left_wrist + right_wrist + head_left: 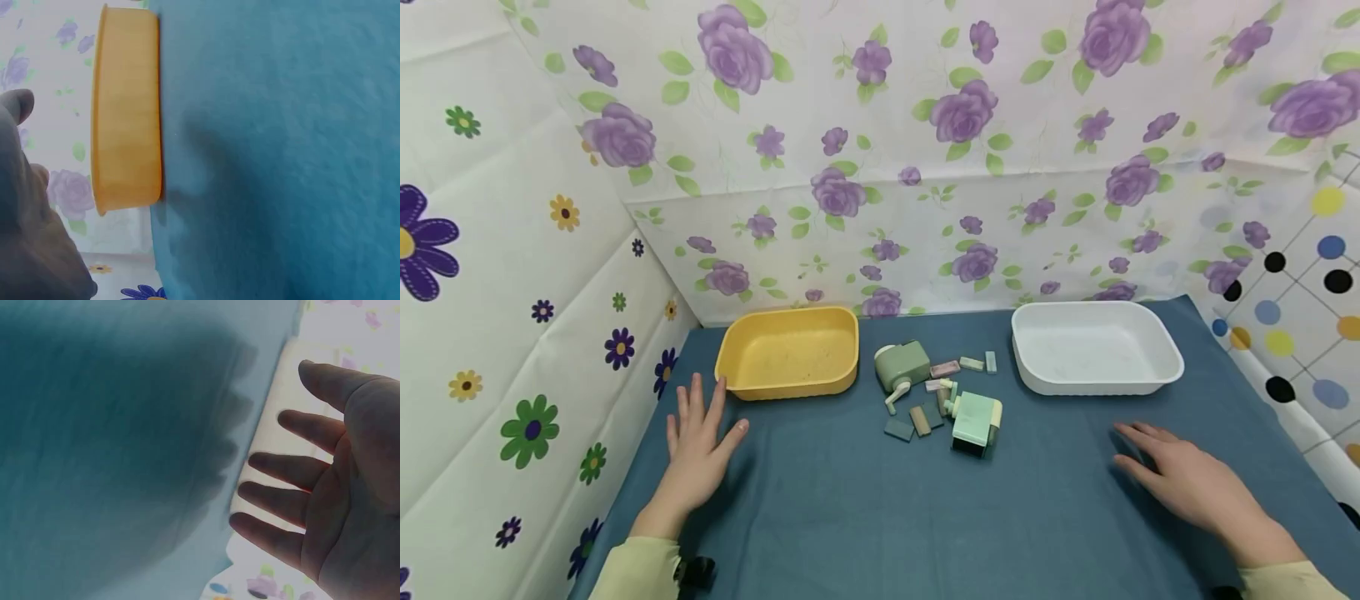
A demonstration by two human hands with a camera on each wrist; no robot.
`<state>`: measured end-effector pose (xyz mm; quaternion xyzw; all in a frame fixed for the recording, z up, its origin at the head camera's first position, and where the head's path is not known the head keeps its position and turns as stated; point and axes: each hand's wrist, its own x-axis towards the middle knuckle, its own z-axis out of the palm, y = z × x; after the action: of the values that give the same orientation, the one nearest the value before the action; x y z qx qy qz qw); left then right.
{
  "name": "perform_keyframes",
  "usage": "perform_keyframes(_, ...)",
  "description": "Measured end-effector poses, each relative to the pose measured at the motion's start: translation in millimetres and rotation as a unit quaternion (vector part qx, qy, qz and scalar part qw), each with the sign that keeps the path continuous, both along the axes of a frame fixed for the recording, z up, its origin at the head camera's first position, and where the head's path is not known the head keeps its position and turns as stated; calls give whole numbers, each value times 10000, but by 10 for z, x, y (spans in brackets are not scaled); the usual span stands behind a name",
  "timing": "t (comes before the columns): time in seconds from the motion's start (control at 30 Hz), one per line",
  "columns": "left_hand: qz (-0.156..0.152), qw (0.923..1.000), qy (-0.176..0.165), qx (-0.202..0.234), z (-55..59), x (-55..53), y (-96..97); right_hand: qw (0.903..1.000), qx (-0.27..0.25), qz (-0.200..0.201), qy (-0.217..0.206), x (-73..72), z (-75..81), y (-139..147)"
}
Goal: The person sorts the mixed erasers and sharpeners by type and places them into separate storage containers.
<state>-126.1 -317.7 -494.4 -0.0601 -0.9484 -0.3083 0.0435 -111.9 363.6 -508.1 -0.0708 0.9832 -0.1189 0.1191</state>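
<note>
The wrist views' edges cut off both hands (28, 225) (353, 487).

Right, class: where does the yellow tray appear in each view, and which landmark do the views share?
Head: the yellow tray is left of centre, just below mid-height.
Left wrist: upper left, its outer wall showing.
Right wrist: not in it.
Shared landmark: the blue cloth, in all three.

No legible txt, labels, brands, nos. or signs, all 3 views.
</note>
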Motion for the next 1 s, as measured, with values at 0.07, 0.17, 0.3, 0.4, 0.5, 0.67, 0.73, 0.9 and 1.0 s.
perform_keyframes(0.07,102,9997,97,216,23,-32,1,10000,-80,44,29,1,39,-69)
perform_keyframes(0.17,287,9983,202,470,63,-105,3,9995,-262,144,132,1,90,-175)
perform_keyframes(0.3,656,9944,156,813,120,-216,12,9982,-505,243,216,-3,167,-315)
perform_keyframes(0.4,1103,9870,-2,1169,151,-302,31,9969,-687,244,281,-12,233,-430)
perform_keyframes(0.5,1637,9723,-136,1664,146,-397,63,9942,-913,277,488,-29,283,-556)
perform_keyframes(0.67,2097,9472,-121,2424,63,-598,105,9861,-1257,410,1007,-51,295,-766)
perform_keyframes(0.73,2156,9434,-67,2521,28,-682,103,9828,-1359,456,1163,-67,296,-847)
perform_keyframes(0.9,2354,9387,-46,2517,-43,-834,62,9743,-1643,536,1443,-116,288,-1044)
perform_keyframes(1.0,2375,9360,-157,2594,-99,-870,56,9718,-1729,559,1503,-142,271,-1162)
